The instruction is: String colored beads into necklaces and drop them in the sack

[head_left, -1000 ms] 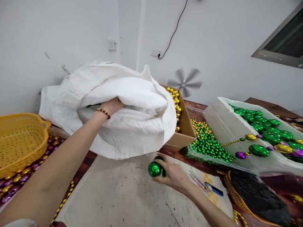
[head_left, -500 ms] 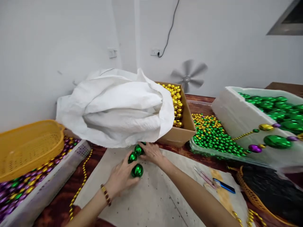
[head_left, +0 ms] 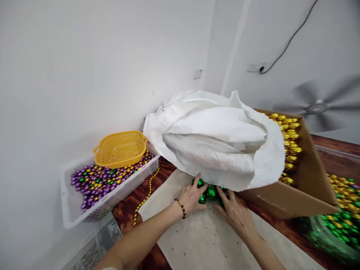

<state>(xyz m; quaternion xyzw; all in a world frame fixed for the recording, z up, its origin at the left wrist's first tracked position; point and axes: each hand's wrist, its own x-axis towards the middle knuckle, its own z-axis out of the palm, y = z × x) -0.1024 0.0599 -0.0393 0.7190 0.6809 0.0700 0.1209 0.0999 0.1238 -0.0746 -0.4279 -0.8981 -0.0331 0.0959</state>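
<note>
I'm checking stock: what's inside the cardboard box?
Shiny gold beads show in the cardboard box. The white sack blocks its left part from view, so contents there can't be seen.

Glossy, mirror-bright green round balls [head_left: 211, 192] lie clustered just in front of the near edge of the crumpled white fabric sack [head_left: 208, 122]. The middle one, below that edge, shows most fully; others beside it are partly covered (their full number cannot be told).
</note>
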